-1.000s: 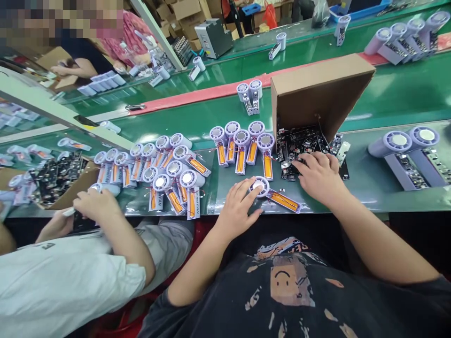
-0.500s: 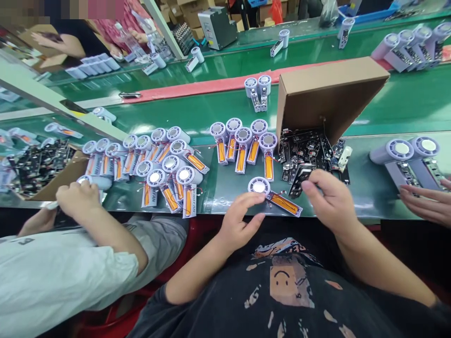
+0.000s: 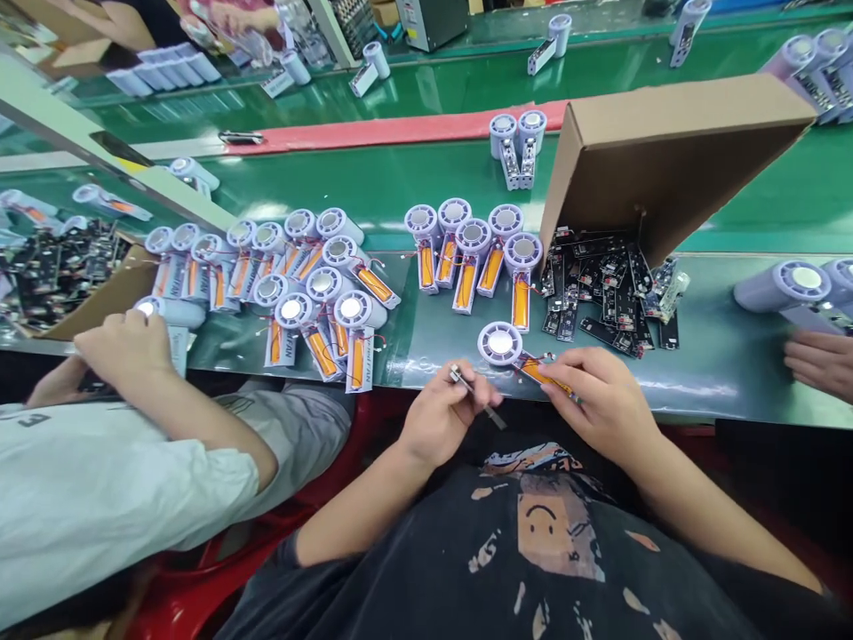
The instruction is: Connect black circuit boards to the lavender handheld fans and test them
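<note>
My left hand is closed around a narrow circuit board, seen nearly edge-on and held just off the table's front edge. A lilac handheld fan lies in front of me, its opened handle showing an orange battery and thin wires. My right hand has thumb and fingers closed at this handle, covering its far end. Whether the fingertips pinch the wires or the handle itself, I cannot tell. Right of the fan, loose black circuit boards spill from a tipped cardboard box.
Behind the nearest fan stand several similar fans, with a larger cluster to the left. A co-worker's hand works at the left beside another board box. Another person's hand is at the right. A green conveyor belt runs behind.
The circuit board has passed from my right hand to my left, which has closed on it. My right hand has moved left and down onto the fan's handle. The view has shifted slightly.
</note>
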Available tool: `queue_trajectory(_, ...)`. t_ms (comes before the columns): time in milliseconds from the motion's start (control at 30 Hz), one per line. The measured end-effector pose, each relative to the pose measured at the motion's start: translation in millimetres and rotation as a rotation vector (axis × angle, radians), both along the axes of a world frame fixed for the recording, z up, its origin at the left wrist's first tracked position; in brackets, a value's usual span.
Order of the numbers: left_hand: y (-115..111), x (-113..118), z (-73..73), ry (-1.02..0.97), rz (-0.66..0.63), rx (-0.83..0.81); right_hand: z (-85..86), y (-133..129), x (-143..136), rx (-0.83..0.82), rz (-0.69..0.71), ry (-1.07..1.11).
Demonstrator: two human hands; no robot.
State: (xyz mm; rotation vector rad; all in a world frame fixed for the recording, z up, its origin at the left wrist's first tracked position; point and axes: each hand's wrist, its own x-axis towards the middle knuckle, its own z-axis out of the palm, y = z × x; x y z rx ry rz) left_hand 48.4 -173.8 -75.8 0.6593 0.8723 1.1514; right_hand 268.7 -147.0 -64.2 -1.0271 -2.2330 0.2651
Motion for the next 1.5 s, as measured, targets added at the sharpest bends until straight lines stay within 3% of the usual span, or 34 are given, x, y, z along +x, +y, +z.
queue_trajectory(133, -7.3, -2.6, -4.2, -0.259, -0.111, -0.251, -3.1, 13.7, -9.7, 0.139, 0.005, -0.355)
queue_trajectory(367, -1.0, 10.5, -14.3, -0.320, -0.160, -0.337, -2.4, 28.5, -21.3, 0.266, 0.107, -0.419)
queue_trajectory(467, 1.5, 13.0, -14.1, -0.253, -0.137, -0.326, -0.4, 33.5, -15.5, 0.198, 0.140, -0.450)
queue_trajectory(567, 1.6, 15.5, -12.8, -0.179, -0.132, -0.302, 3.0, 42.7, -7.9, 0.050, 0.256, -0.437)
queue_trajectory(867, -2.3, 24.5, -19.4, 0.224, -0.162, -0.102, 1.7, 68.1, 4.5, -0.233, 0.538, -0.159)
queue_trajectory(1033, 0.9, 24.2, -16.4, 0.683, -0.179, 0.108, -4.6, 65.8, 1.9, -0.048, 0.472, -0.298)
queue_trajectory(1133, 4.0, 20.4, -13.0, 0.842, -0.196, 0.185, -8.6, 61.5, -2.1, 0.051, 0.430, -0.345)
queue_trajectory(1267, 7.1, 14.3, -12.5, 0.912, -0.155, 0.232, -13.2, 51.0, -8.8, 0.008, 0.320, -0.278)
queue_trajectory(1500, 10.3, 12.1, -14.7, 0.805, -0.069, 0.163, -13.4, 24.2, -23.6, -0.016, 0.090, -0.290)
